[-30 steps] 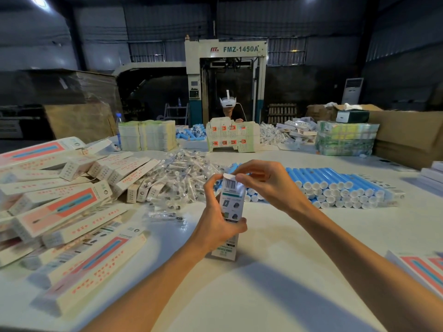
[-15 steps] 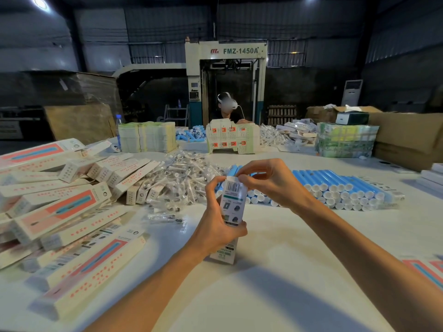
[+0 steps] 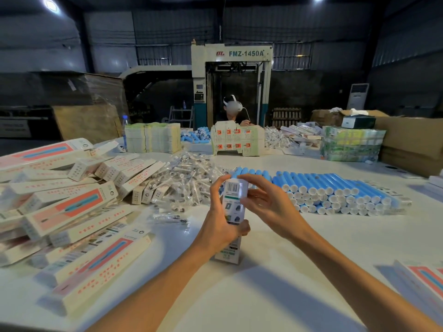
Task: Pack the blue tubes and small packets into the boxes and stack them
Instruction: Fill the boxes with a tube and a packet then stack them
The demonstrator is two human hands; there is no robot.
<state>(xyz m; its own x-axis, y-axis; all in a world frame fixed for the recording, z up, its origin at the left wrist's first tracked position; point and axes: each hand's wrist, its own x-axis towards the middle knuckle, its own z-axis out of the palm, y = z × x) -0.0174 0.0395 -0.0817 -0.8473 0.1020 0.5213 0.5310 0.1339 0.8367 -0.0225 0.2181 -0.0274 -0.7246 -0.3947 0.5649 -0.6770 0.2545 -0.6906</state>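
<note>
A tall white box (image 3: 232, 212) stands upright on the white table (image 3: 275, 283) at the centre. My left hand (image 3: 219, 226) grips its middle, thumb on the near side. My right hand (image 3: 266, 207) has its fingertips on the box's top flap, which lies down flat and shows a barcode. Behind them lies a row of blue tubes (image 3: 330, 190) with white caps. A heap of small clear packets (image 3: 184, 183) sits to the left of the tubes. Packed boxes (image 3: 72, 212) with pink and blue print lie piled at the left.
Another person sits across the table behind printed cartons (image 3: 237, 141). Stacks of flat cartons (image 3: 153, 137), wrapped bundles (image 3: 351, 143) and brown cardboard boxes (image 3: 412, 142) line the far edge. More boxes (image 3: 426, 281) lie at the right near edge.
The box's top flap, raised a second ago, now lies flat on the box end. My right hand has slid to the flap's right side. The left hand keeps its grip.
</note>
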